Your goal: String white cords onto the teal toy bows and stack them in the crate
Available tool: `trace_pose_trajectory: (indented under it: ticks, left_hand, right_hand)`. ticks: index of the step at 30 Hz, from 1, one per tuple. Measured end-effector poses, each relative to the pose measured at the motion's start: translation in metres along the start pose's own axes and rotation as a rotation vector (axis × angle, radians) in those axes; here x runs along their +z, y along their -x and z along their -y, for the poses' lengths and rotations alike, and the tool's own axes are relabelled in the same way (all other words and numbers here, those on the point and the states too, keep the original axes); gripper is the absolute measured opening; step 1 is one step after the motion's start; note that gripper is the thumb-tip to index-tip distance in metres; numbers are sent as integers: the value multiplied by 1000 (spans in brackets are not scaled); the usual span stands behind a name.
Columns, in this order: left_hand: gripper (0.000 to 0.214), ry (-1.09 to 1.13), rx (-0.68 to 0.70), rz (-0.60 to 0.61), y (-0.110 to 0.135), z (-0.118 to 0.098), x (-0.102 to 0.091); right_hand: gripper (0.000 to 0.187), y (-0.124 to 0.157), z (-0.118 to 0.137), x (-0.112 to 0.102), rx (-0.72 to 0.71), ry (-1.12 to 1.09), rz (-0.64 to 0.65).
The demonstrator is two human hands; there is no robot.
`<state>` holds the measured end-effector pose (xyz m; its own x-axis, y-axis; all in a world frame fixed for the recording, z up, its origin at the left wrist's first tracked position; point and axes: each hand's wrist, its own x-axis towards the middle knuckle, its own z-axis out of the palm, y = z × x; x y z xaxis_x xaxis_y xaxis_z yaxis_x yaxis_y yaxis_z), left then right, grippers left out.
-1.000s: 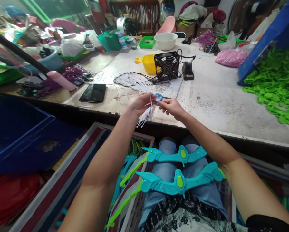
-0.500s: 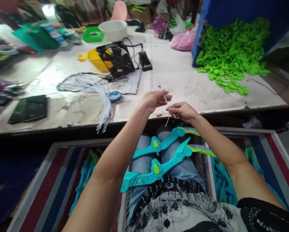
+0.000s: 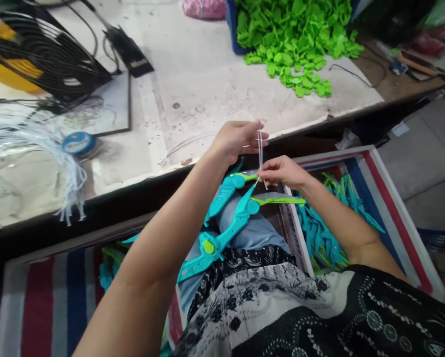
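Between my hands runs a doubled white string (image 3: 260,148), held upright over my lap. Its upper part is pinched in my left hand (image 3: 242,139), thumb and forefinger together and the other fingers loosely spread. Lower down, my right hand (image 3: 282,171) pinches the string near its loose ends. Right below my fingers, two turquoise toy bows (image 3: 227,228) with lime-green limbs lie across my thighs. The tip of the nearer toy bow points up at my right fingertips; whether the string touches it I cannot tell.
On the table (image 3: 192,74) lie a bundle of white strings (image 3: 64,168), a blue round tin (image 3: 79,143) and a black fan (image 3: 51,54). Green plastic pieces (image 3: 292,44) spill from a blue bin. Crates at both sides hold more turquoise bows (image 3: 315,233).
My view has turned right and down, so the fan and string bundle sit further left. Both hands now hold the string upright, closer above the bows.
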<state>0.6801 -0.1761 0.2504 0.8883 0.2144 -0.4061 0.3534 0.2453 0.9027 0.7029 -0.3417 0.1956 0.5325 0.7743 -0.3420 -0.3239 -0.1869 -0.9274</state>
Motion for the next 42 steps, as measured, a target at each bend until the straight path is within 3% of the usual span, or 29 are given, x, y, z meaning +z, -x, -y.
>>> trace_pose_trajectory:
  ticks: [2,4,8,10,13,18,25,29,32,35,38,40,42]
  left_hand:
    - [21,-41,-14,14,16,23,17]
    - [17,-60,-72,75,40,59,32]
    - [12,35,-487,328,86,146,58]
    - [6,144,-624,307,94,181,71]
    - [26,268,-650,234,86,210,90]
    - [34,324,-616,221,62,222,106]
    - [20,358,-574,240,55,227,116]
    - [10,333,-520,222,48,229,123]
    - [7,286,-491,180,43,231,125]
    - [9,215,-476,152,42,232,126]
    - [14,111,-462,133,47,227,124]
    - [19,43,-463,123,57,218,113]
    - [23,-66,-443,145,76,203,87]
  right_hand:
    - [42,29,-8,-21,13,15,-95]
    - [42,61,-21,-41,35,56,-201]
    - [37,114,-57,-63,75,193,-386]
    - [36,128,-78,-65,60,260,-470]
    - [37,136,-107,-65,7,348,-572]
    - [30,134,-127,-66,-129,553,-641]
    - [17,130,-134,-64,-283,851,-580]
    - [18,130,-146,-68,-304,812,-567]
    - [22,128,-153,-75,-277,702,-646]
    - [31,118,-160,-77,-155,499,-722]
    - [42,104,-167,-70,-48,345,-699]
    - [44,99,-170,-64,-52,351,-722]
    - [42,99,-171,-60,-90,408,-754]
